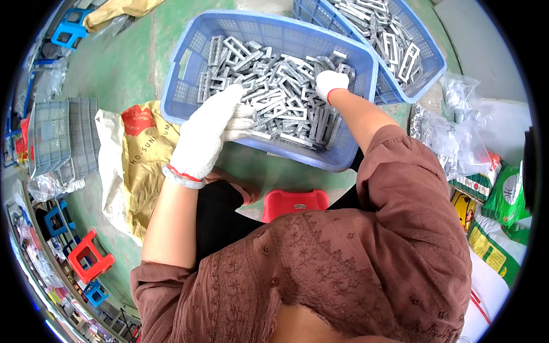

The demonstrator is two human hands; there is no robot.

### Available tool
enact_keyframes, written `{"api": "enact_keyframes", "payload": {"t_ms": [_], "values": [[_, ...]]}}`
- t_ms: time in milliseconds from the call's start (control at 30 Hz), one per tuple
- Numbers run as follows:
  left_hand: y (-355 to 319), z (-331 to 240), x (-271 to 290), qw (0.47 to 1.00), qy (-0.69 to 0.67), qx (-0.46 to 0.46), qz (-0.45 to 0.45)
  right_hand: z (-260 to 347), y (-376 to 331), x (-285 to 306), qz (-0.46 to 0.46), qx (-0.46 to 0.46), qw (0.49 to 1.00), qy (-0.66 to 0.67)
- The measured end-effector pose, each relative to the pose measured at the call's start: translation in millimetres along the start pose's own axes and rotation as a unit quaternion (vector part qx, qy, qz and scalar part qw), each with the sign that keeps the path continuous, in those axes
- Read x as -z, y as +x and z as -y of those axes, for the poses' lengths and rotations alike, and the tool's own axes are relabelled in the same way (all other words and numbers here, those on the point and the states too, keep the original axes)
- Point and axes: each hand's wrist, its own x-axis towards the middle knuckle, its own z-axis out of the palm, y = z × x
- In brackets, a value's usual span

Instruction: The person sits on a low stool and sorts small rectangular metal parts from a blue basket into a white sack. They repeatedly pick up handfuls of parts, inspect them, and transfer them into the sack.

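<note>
A blue plastic basket (269, 28) in front of me holds a heap of grey metal rectangular frames (280, 106). My left hand (209, 131), in a white knitted glove with a red-edged cuff, reaches over the near left rim. Its fingers stretch out, slightly apart, at the edge of the heap, and no frame shows in them. Deeper in the basket, at the right side, my right hand (330, 83) wears a white glove too. Its fingers curl down among the frames, and their tips are hidden. Whatever they grip cannot be made out.
A second blue basket (432, 86) with similar frames stands against the first at the far right. A yellow and white sack (146, 160) lies left of the basket. Between my legs is a red stool (294, 203). Clear plastic bags (457, 131) and packages are at right.
</note>
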Motion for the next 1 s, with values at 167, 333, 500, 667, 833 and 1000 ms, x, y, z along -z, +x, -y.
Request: {"api": "enact_keyframes", "payload": {"t_ms": [167, 333, 500, 667, 833, 1000], "values": [[0, -3, 6, 1.000, -0.005, -0.017, -0.015, -9, -11, 43, -0.059, 0.005, 0.990, 0.129], [2, 1, 12, 0.999, 0.021, -0.033, -0.030, -16, -35, 100, 0.226, 0.110, 0.849, 0.466], [3, 2, 14, 0.995, -0.062, -0.078, 0.007, 6, -106, 160, 0.338, 0.249, 0.661, 0.621], [-15, 1, 7, 0.971, -0.105, -0.164, 0.137, 17, -168, 178, 0.403, 0.224, 0.543, 0.702], [-40, 3, -1, 0.966, 0.053, -0.231, 0.099, 33, -215, 171, 0.217, 0.207, 0.555, 0.776], [-49, 4, -3, 0.973, -0.160, -0.107, 0.124, 20, -204, 160, 0.193, 0.396, 0.598, 0.670]]}}
